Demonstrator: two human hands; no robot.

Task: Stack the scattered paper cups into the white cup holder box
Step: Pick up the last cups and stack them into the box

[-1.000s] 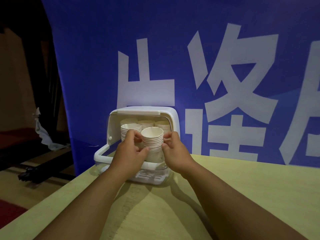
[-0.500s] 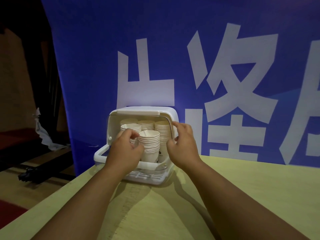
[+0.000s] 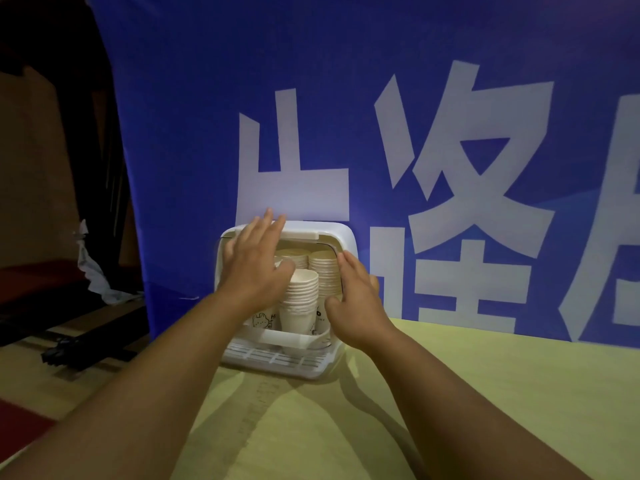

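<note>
Left hand (image 3: 254, 261) rose to the white box (image 3: 343, 239), which holds stacked cups (image 3: 301, 292).

White box (image 3: 341, 237), cream cups (image 3: 300, 289), apparently cartoon-printed; blue banner (image 3: 207, 116).

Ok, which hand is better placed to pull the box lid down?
Probably left: the left hand, open, reaches the lid handle atop the white cup holder box; the right hand sits lower, by its right wall.
</note>
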